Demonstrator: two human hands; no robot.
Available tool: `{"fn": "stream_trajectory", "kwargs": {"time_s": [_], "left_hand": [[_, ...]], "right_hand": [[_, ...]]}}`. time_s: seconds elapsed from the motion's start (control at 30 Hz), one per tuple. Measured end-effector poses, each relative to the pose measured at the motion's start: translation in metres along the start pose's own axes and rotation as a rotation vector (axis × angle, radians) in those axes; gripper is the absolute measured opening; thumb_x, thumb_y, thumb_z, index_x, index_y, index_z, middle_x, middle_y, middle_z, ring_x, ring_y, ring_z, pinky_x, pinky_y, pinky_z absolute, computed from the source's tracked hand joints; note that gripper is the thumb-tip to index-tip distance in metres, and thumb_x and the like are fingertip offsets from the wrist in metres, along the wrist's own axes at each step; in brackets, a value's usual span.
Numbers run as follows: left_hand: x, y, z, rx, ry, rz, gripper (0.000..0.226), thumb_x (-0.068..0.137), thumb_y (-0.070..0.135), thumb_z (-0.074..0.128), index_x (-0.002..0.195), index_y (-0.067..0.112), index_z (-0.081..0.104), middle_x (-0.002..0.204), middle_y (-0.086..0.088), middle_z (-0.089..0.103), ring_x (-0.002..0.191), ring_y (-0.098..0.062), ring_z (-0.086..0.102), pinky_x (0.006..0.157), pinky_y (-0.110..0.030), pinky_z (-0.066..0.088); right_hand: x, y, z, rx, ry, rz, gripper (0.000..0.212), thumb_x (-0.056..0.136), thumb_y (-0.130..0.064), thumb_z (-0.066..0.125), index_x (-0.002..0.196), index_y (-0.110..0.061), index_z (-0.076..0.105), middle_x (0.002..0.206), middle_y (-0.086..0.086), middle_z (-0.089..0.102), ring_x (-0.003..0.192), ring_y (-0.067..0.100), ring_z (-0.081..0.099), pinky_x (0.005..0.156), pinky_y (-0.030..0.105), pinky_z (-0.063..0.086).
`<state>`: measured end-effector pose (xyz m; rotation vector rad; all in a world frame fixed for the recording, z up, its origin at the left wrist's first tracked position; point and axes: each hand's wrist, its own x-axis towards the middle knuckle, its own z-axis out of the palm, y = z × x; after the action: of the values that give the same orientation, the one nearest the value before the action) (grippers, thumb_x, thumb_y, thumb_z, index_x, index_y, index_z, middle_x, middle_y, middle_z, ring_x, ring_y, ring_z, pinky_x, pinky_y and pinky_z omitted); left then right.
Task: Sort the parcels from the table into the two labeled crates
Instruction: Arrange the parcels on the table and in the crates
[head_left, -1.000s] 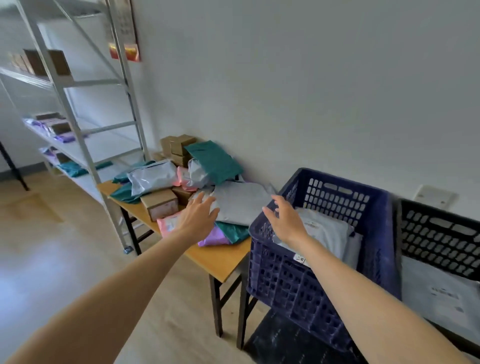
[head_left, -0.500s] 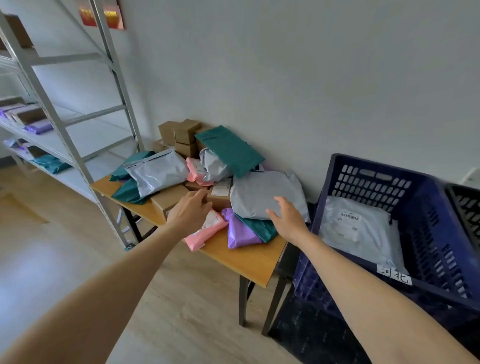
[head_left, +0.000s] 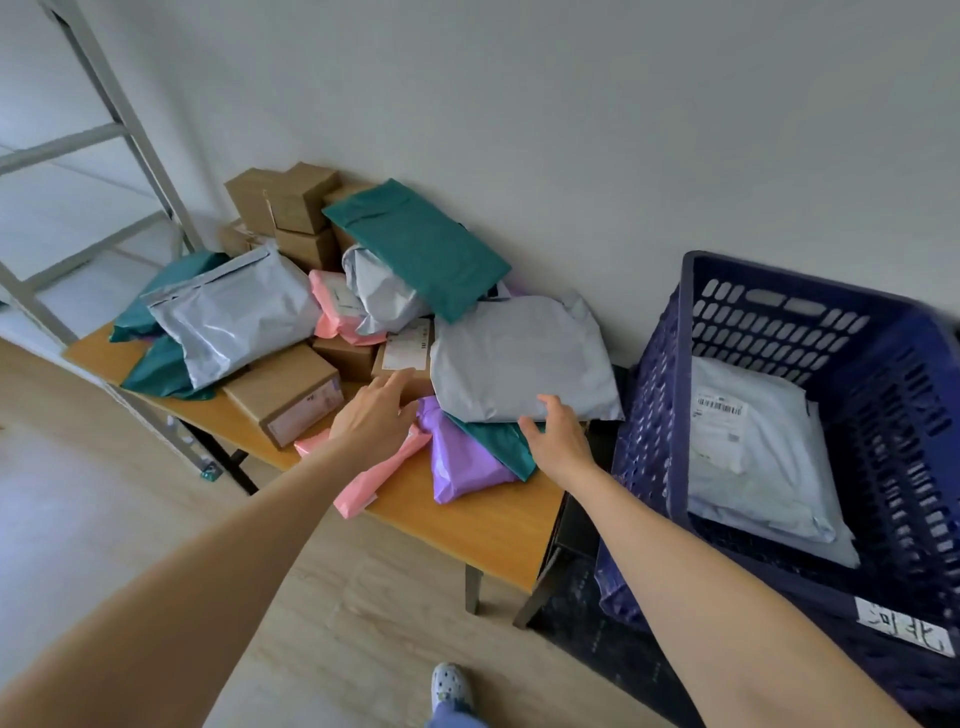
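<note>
**Table** (head_left: 467, 525): parcels heaped end to end.
**Grey bag** (head_left: 519, 358): right end, top of the heap, lying over a teal bag (head_left: 506, 447) and a purple bag (head_left: 462, 462). No label shows.
**Left hand** (head_left: 376, 415): fingers spread, holding nothing, above the pink bag (head_left: 374, 478). Tips are near the grey bag's left side.
**Right hand** (head_left: 558, 436): fingers spread, tips at the grey bag's near edge. Contact cannot be told.
**Crate** (head_left: 685, 364): beside the right end, one white parcel (head_left: 753, 457) inside.
**Risks:**
- Slick film may slip from a shallow grip.
- Lifting may drag the purple and pink bags off the front edge.
- An unread label could mean the wrong crate.
</note>
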<state>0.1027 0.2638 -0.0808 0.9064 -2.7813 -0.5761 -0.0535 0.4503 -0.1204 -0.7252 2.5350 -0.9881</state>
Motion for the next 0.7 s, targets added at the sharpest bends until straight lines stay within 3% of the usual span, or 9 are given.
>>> {"fn": "stream_trajectory", "kwargs": {"time_s": [0.17, 0.4, 0.53, 0.63, 0.7], "left_hand": [[0.05, 0.0, 0.029, -0.006, -0.113, 0.03, 0.05, 0.098, 0.024, 0.049, 0.146, 0.027, 0.035, 0.144, -0.005, 0.046, 0.123, -0.029, 0.049, 0.093, -0.044, 0.048], [0.087, -0.014, 0.069, 0.095, -0.24, 0.096, 0.058, 0.094, 0.019, 0.053, 0.148, 0.025, 0.033, 0.153, -0.004, 0.033, 0.134, -0.029, 0.037, 0.093, -0.043, 0.047], [0.102, -0.019, 0.088, 0.196, -0.27, 0.206, 0.053, 0.1, 0.027, 0.046, 0.15, 0.026, 0.029, 0.161, -0.002, 0.015, 0.146, -0.024, 0.017, 0.114, -0.041, 0.025], [0.116, -0.019, 0.098, 0.262, -0.329, 0.319, 0.053, 0.102, 0.03, 0.041, 0.152, 0.026, 0.024, 0.162, -0.002, 0.009, 0.148, -0.022, 0.01, 0.117, -0.036, 0.013], [0.124, -0.018, 0.103, 0.324, -0.349, 0.392, 0.053, 0.102, 0.032, 0.039, 0.152, 0.026, 0.021, 0.162, -0.002, 0.007, 0.149, -0.022, 0.006, 0.119, -0.036, 0.01]], "right_hand": [[0.03, 0.016, 0.023, 0.06, -0.015, 0.132, 0.05, 0.099, -0.029, 0.051, 0.143, -0.012, 0.036, 0.143, 0.011, 0.041, 0.129, 0.027, 0.044, 0.096, 0.032, 0.039], [0.059, 0.035, 0.042, 0.148, 0.04, 0.341, 0.048, 0.097, -0.025, 0.055, 0.141, -0.012, 0.039, 0.143, 0.011, 0.041, 0.128, 0.028, 0.045, 0.101, 0.037, 0.041], [0.072, 0.044, 0.048, 0.321, 0.094, 0.496, 0.05, 0.095, -0.022, 0.059, 0.14, -0.011, 0.039, 0.141, 0.01, 0.046, 0.128, 0.028, 0.047, 0.103, 0.035, 0.039], [0.082, 0.049, 0.05, 0.348, 0.09, 0.576, 0.054, 0.095, -0.023, 0.06, 0.142, -0.012, 0.037, 0.141, 0.008, 0.046, 0.128, 0.026, 0.047, 0.105, 0.037, 0.039], [0.086, 0.052, 0.052, 0.378, 0.102, 0.609, 0.053, 0.094, -0.02, 0.061, 0.141, -0.012, 0.038, 0.139, 0.008, 0.048, 0.124, 0.023, 0.049, 0.099, 0.031, 0.039]]}}
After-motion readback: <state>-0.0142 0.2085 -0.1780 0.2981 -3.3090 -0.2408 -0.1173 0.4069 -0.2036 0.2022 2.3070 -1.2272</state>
